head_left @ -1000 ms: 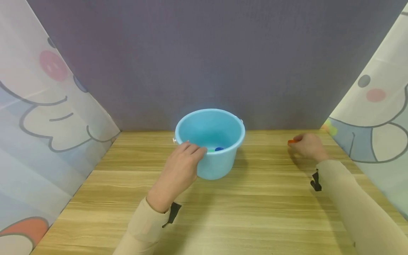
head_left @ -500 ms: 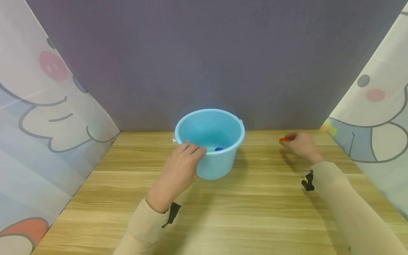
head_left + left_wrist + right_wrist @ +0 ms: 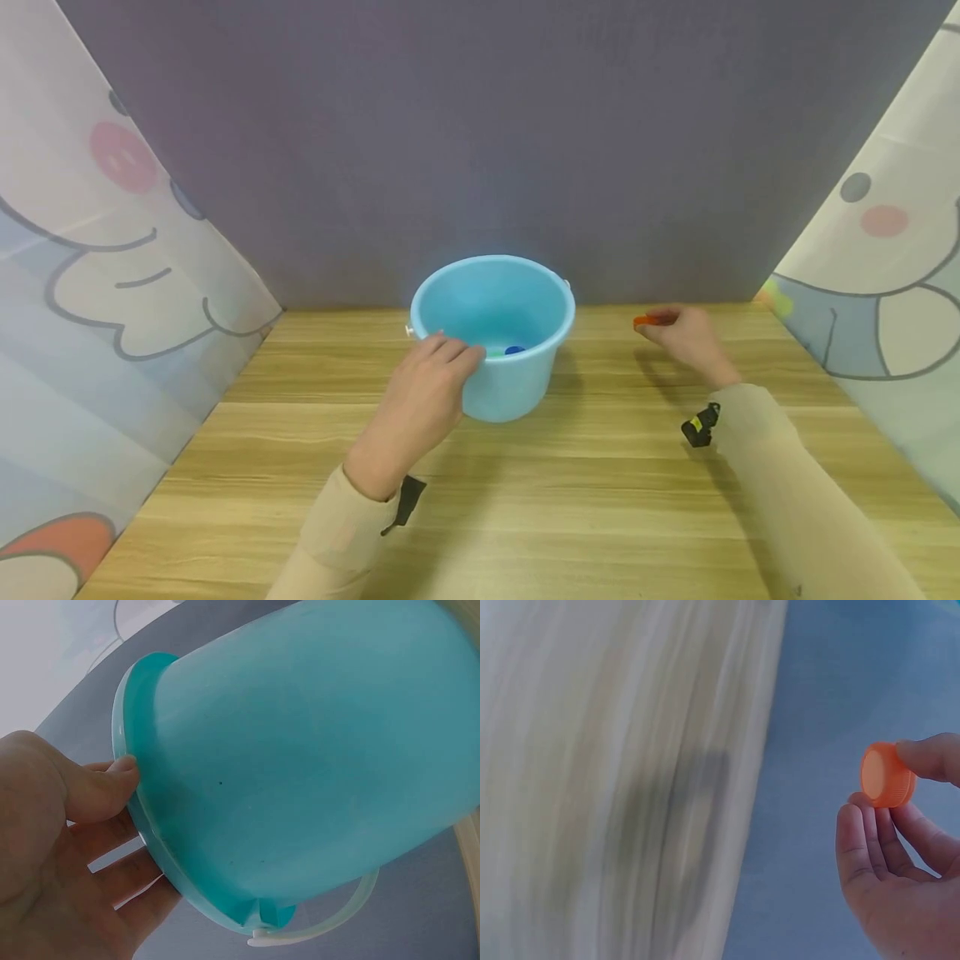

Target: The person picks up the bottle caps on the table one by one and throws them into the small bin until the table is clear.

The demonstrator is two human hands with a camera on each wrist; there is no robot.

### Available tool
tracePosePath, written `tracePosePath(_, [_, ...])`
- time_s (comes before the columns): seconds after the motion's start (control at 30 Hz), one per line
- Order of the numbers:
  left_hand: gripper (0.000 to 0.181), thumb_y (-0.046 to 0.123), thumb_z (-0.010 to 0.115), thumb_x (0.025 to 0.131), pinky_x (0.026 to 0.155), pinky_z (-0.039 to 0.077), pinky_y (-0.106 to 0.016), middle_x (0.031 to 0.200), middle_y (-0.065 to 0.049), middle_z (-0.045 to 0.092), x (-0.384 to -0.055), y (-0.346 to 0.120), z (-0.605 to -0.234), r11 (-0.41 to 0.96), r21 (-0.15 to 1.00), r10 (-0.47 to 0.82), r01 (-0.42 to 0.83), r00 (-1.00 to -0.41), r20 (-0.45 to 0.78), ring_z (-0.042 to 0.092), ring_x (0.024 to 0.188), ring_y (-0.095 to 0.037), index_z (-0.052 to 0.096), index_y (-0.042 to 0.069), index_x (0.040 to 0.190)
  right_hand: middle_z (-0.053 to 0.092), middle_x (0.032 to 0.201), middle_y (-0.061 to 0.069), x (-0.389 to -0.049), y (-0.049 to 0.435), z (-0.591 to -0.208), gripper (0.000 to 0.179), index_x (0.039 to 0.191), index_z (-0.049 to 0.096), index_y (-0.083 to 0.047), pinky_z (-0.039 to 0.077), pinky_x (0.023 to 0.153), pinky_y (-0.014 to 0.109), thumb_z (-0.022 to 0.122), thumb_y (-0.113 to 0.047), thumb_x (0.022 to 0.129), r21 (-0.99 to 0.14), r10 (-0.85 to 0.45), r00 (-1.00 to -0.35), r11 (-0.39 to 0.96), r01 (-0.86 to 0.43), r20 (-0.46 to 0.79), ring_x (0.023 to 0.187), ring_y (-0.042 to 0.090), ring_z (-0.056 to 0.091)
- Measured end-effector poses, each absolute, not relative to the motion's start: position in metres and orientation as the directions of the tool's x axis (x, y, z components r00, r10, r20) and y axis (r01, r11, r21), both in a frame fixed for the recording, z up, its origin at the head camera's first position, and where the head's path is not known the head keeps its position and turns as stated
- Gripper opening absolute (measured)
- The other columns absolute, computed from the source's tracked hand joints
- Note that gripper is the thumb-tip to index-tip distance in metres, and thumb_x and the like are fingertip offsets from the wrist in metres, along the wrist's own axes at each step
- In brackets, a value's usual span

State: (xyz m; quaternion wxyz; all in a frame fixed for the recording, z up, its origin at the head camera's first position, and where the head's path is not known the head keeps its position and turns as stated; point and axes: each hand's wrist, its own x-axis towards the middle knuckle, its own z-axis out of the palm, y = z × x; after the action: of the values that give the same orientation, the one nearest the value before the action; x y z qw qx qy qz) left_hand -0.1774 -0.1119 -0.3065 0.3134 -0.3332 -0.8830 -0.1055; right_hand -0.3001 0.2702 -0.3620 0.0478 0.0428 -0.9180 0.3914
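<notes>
A light blue bucket (image 3: pixel 510 387) stands upright on the wooden table, with a dark blue piece (image 3: pixel 514 350) and a bit of green showing at its bottom. My left hand (image 3: pixel 423 387) holds its near rim; in the left wrist view the thumb (image 3: pixel 112 787) lies on the outside while the other fingers go behind the rim. To the right of the bucket, my right hand (image 3: pixel 686 337) pinches an orange bottle cap (image 3: pixel 886 776) between thumb and fingers, raised over the table. The cap's open side faces left in the right wrist view.
The bucket's pale handle (image 3: pixel 330 922) hangs down along its side. Behind the wooden table (image 3: pixel 600 500) rises a dark grey panel (image 3: pixel 510 150). Cartoon-printed curtains (image 3: pixel 97 250) flank both sides, and small black cameras sit at the wrists.
My right hand has moved left and slightly up in the head view, carrying the orange bottle cap nearer the bucket. The left hand and the bucket stay in place.
</notes>
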Motion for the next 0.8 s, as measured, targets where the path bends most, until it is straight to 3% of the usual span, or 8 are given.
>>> tracePosePath(0.5, [0.038, -0.02, 0.063, 0.077, 0.09, 0.054, -0.039, 0.095, -0.008, 0.072, -0.178, -0.112, -0.308, 0.754, -0.024, 0.521, 0.657, -0.575, 0.631, 0.061, 0.092, -0.028, 0.071, 0.005, 0.105, 0.063, 0.122, 0.03, -0.293, 0.251, -0.356, 0.049, 0.131, 0.059, 0.01, 0.048, 0.073, 0.019, 0.067, -0.026, 0.098, -0.779, -0.024, -0.986, 0.61, -0.145, 0.165, 0.106, 0.038, 0.062])
tracePosePath(0.8, [0.038, -0.02, 0.064, 0.077, 0.088, 0.054, -0.039, 0.096, -0.009, 0.072, -0.178, -0.112, -0.307, 0.755, -0.026, 0.523, 0.655, -0.578, 0.626, 0.061, 0.093, -0.028, 0.071, 0.004, 0.106, 0.063, 0.125, 0.025, -0.285, 0.246, -0.351, 0.056, 0.134, 0.06, 0.004, 0.047, 0.072, 0.017, 0.069, -0.037, 0.097, -0.808, 0.01, -0.984, 0.573, -0.141, 0.178, 0.108, 0.033, 0.06])
